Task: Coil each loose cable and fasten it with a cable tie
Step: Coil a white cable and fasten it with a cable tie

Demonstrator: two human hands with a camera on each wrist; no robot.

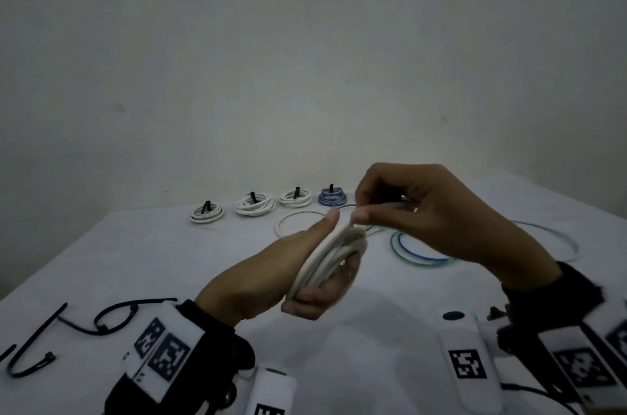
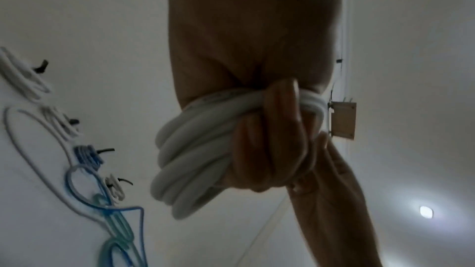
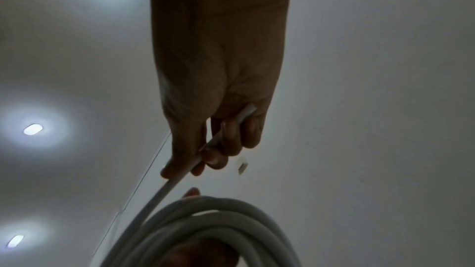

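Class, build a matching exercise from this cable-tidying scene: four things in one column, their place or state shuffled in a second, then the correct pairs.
Column A
1. white cable coil
2. free cable end
3. blue coil
4. loose black ties

Column B
a. lying on the table, near left
b. pinched by the right hand
c. tied, in the far row
d. gripped in the left hand

Pairs: 1-d, 2-b, 3-c, 4-a
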